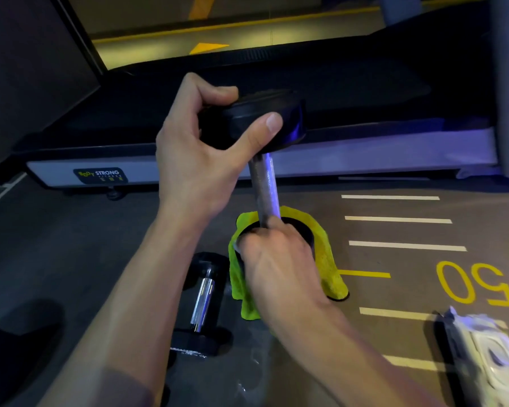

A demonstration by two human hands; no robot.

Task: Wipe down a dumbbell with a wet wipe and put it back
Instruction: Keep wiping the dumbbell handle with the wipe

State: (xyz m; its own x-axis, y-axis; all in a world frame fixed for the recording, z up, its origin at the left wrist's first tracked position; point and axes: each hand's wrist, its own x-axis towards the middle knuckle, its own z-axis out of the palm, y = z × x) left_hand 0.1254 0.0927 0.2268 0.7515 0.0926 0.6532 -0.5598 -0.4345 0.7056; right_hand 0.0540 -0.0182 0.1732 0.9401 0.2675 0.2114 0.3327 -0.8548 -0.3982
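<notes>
A black dumbbell [263, 177] with a metal handle stands upright on its lower head, which rests on a yellow-green cloth [325, 259] on the floor. My left hand [200, 148] grips the top head from the left, thumb across its front edge. My right hand [274, 259] is curled round the bottom of the handle, just above the lower head. A pale edge shows under its fingers; I cannot tell whether it is a wipe.
A second dumbbell [203, 301] lies on the floor to the left of the cloth. A pack of wipes [488, 351] sits at the lower right. A treadmill base [100, 174] runs across behind. Painted lines and a yellow "50" mark the floor on the right.
</notes>
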